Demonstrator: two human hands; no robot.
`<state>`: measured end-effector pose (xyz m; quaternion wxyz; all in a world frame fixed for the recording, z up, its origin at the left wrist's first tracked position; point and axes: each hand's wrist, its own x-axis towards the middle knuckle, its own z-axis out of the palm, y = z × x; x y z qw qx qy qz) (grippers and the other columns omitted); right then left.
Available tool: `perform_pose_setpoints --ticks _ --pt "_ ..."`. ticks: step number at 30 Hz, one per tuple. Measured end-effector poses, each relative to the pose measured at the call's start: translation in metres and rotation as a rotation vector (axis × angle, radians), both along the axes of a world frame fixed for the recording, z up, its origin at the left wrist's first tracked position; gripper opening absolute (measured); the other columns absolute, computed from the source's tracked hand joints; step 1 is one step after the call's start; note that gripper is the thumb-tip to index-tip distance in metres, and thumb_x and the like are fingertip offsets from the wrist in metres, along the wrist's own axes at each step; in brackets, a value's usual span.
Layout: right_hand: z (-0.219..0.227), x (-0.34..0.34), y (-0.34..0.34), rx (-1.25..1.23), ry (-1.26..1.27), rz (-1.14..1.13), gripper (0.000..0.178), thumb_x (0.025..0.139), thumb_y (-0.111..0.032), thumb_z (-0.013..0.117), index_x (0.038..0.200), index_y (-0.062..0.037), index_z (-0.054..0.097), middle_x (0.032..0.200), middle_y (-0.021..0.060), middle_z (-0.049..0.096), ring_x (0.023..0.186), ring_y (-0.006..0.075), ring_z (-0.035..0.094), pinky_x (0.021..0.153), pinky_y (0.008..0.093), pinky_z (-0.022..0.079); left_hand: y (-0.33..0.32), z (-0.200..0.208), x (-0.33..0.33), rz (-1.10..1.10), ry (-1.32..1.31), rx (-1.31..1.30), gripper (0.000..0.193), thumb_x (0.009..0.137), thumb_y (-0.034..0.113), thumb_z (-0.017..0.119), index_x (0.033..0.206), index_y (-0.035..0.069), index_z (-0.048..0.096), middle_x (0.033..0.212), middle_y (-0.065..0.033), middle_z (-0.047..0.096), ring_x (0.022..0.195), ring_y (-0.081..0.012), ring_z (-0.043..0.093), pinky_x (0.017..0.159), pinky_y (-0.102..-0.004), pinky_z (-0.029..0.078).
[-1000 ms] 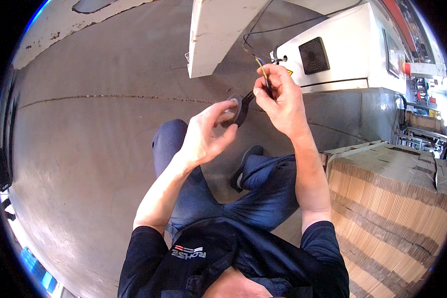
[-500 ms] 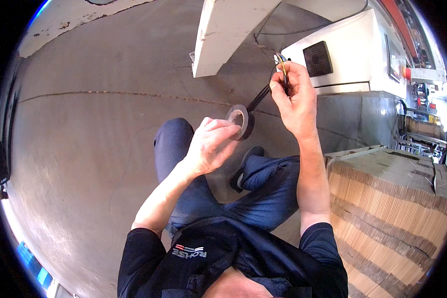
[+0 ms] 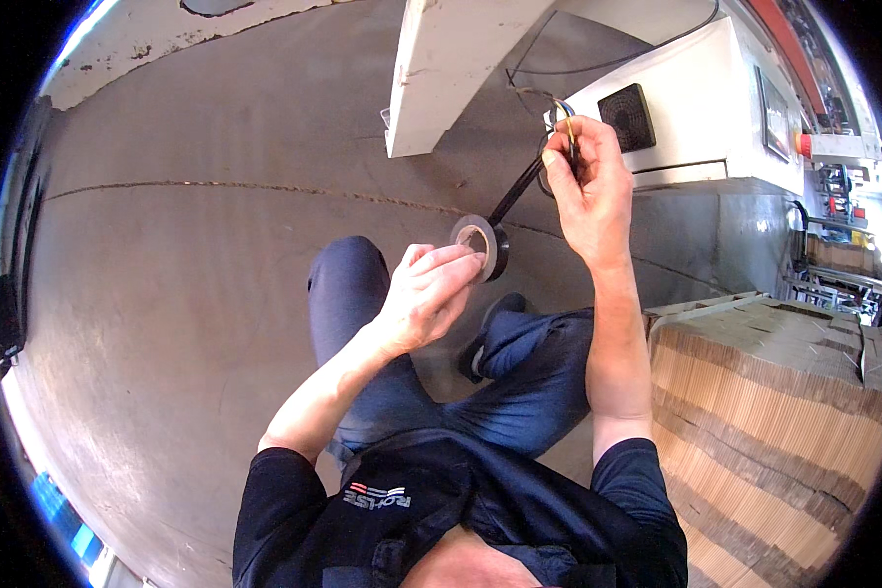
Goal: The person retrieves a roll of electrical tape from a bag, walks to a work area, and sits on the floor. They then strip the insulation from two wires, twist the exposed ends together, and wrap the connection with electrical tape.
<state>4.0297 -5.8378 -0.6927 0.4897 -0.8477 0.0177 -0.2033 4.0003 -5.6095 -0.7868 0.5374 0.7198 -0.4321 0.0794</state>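
My left hand (image 3: 426, 299) grips a roll of black tape (image 3: 501, 252), with the fingers hooked into its core. A stretched strip of tape (image 3: 516, 190) runs from the roll up toward the wires beside my right hand. Pinched in my right hand (image 3: 598, 201) is a bundle of thin wires (image 3: 565, 110), yellow and blue among them. The fingers hide where the strip meets the wires.
Behind my right hand stands a white machine cabinet (image 3: 691, 98) with a black fan grille (image 3: 626, 116). A white metal leg (image 3: 441, 78) rises at the top middle. To the right is a stack of flat cardboard (image 3: 764, 412). A dark cable (image 3: 617, 67) loops above the cabinet.
Both hands have shifted slightly to the right, along with the tape roll and wires. The left fingers reach a little further across the roll's core. The tape strip stays taut.
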Motion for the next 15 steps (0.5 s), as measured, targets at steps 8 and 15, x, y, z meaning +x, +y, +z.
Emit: perform_pose_setpoints --ticks 8,15 --pt "0.007 -0.001 0.002 0.077 0.004 0.081 0.025 0.094 0.003 0.064 0.117 0.0012 0.055 0.092 0.0053 0.067 0.080 0.0077 0.062 0.070 0.0228 0.051 -0.002 -0.002 0.001 0.023 -0.163 0.054 0.044 0.071 -0.004 0.074 0.114 0.001 0.066 0.116 -0.0142 0.070 0.114 -0.0312 0.065 0.090 -0.0464 0.048" --pt "0.016 -0.012 -0.002 0.067 -0.020 0.178 0.024 0.095 -0.001 0.067 0.117 -0.0004 0.058 0.095 0.0053 0.067 0.082 0.0081 0.063 0.072 0.0232 0.051 0.000 0.006 0.005 0.233 -0.289 0.006 0.038 0.067 -0.003 0.072 0.105 -0.003 0.071 0.118 -0.0175 0.069 0.110 -0.0351 0.066 0.091 -0.0481 0.049"
